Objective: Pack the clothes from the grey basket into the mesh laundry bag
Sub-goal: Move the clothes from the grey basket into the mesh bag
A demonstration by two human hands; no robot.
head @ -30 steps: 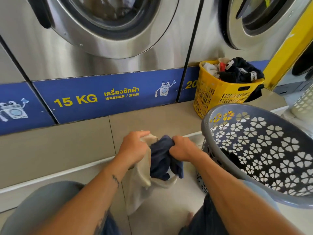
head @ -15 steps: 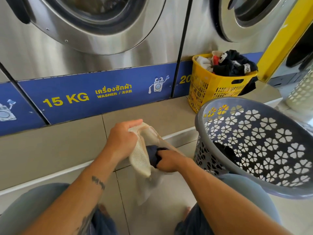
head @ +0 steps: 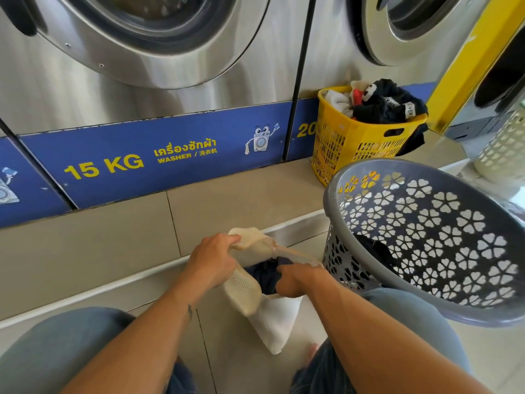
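A cream mesh laundry bag [head: 272,319] hangs over the floor between my knees. My left hand [head: 211,260] grips the bag's rim and holds its mouth open. My right hand [head: 295,280] is at the mouth, fingers curled on a dark blue garment [head: 265,273] that sits mostly inside the bag. The grey basket [head: 426,240] with flower-shaped holes leans tilted at the right, and a dark piece of clothing [head: 375,248] lies at its bottom.
A yellow basket [head: 360,143] heaped with dark and white clothes stands on the tiled step below the steel washers [head: 159,52]. A white perforated basket [head: 502,149] is at the far right. My knees frame the bag on both sides.
The blue garment hung outside the bag a second ago; my right hand has pushed it down into the mouth. My left hand kept its grip on the rim.
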